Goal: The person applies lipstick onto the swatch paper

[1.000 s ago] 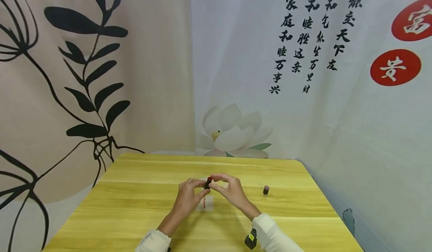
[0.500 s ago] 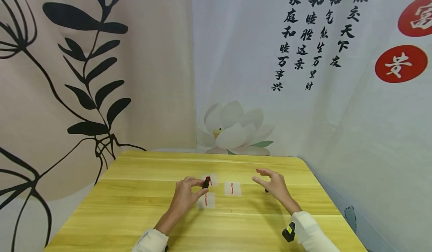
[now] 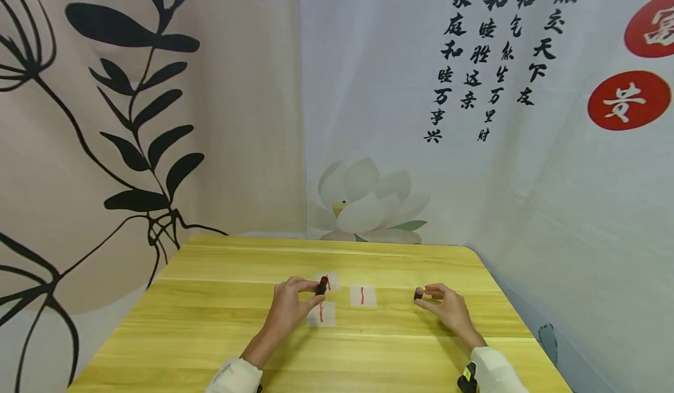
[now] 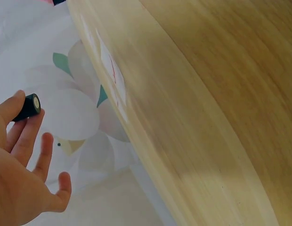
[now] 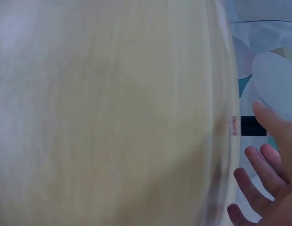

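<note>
In the head view my left hand [image 3: 293, 303] pinches a short black lipstick [image 3: 321, 286] with a red tip, held up over paper squares. The left wrist view shows the lipstick's [image 4: 30, 107] pale round base beyond the thumb; the other fingers are spread. My right hand [image 3: 447, 311] reaches around a small dark cylinder [image 3: 418, 293] with a pinkish top, standing on the table. Its thumb overlaps the dark cylinder [image 5: 253, 126] in the right wrist view, where a small reddish label shows at the lower end and a narrow gap separates it from the nearest finger.
Three white paper squares, each with a red stroke, lie mid-table: one at the back [image 3: 334, 278], one in front [image 3: 327, 319], one to the right [image 3: 368, 295]. The yellow wood table [image 3: 237, 334] ends at a printed backdrop [image 3: 253, 118].
My right hand has left the lipstick, moved right and lowered to the dark cylinder, its fingers drawing closer around it. My left hand still pinches the lipstick, nearly unmoved.
</note>
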### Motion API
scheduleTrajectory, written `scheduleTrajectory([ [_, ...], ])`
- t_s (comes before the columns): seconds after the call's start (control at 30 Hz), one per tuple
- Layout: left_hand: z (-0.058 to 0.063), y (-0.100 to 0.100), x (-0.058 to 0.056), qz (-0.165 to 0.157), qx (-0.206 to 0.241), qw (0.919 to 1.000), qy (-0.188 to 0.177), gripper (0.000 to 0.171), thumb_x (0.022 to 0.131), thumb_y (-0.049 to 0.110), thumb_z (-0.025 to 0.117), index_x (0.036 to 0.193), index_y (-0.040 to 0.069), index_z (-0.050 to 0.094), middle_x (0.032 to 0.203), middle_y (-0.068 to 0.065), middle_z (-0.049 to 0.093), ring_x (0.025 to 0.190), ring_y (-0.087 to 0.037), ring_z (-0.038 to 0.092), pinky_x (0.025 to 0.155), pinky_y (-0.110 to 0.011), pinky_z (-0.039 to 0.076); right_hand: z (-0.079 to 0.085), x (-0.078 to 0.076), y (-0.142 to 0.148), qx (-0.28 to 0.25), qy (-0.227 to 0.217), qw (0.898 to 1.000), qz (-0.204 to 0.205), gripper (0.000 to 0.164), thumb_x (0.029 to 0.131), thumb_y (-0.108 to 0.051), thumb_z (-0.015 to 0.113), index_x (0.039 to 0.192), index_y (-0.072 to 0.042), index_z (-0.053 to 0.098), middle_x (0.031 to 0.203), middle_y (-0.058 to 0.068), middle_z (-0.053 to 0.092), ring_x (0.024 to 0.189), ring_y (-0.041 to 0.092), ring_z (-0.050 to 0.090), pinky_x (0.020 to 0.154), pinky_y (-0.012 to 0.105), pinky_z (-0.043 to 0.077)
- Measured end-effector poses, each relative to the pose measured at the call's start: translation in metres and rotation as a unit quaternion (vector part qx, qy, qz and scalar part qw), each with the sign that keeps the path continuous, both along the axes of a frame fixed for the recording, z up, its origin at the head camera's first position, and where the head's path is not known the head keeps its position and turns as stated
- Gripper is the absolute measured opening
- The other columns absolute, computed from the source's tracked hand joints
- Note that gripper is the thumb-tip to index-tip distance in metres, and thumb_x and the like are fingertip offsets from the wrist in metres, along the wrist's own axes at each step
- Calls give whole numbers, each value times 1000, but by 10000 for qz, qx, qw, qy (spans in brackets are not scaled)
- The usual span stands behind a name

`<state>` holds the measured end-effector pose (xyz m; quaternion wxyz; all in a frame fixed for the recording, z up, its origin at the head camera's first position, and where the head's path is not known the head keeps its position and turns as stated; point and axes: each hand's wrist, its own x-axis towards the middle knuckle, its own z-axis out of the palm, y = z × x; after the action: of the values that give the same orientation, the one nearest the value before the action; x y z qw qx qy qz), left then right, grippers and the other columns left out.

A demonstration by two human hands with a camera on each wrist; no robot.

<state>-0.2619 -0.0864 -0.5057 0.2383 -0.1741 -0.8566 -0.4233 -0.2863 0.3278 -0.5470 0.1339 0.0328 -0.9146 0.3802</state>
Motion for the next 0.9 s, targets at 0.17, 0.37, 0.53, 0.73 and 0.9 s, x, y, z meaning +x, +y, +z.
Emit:
scheduleTrajectory([
  [0.17,0,-3,0,19,-10,10000,45,23,78,15,92,100,14,83,90,8,77,95,-20,68,99,-58,43,-9,-5,-4,-132,77,9999,-15,38,85,-26,89,115,-7,73,115,14,76,109,37,71,90,52,58],
  [0.37,-2,-6,0,77,-50,10000,27,23,79,18,91,100,14,83,91,8,77,96,-21,68,100,-58,43,-9,-6,-13,-135,85,9999,-54,32,86,-18,87,112,-4,74,110,14,77,106,37,73,94,54,56],
  [0.53,-2,-7,1,91,-87,9999,39,23,80,19,91,101,14,83,92,7,78,97,-21,68,100,-58,43,-6,-5,-14,-147,115,9998,-67,29,87,-16,86,111,-3,75,107,14,78,103,36,74,94,55,55],
  [0.73,-2,-6,2,53,-36,9999,125,23,80,16,91,101,13,82,92,6,78,97,-21,68,98,-59,44,-3,-4,-16,-267,112,9995,-100,28,88,-17,86,112,-6,76,106,12,78,103,33,73,92,51,57],
  [0.9,-2,-6,2,77,-30,9998,179,24,81,17,90,103,13,82,93,7,78,97,-21,68,98,-58,43,4,-6,-22,-230,527,9983,66,31,88,-15,85,116,-6,76,103,10,79,105,37,73,93,55,56],
])
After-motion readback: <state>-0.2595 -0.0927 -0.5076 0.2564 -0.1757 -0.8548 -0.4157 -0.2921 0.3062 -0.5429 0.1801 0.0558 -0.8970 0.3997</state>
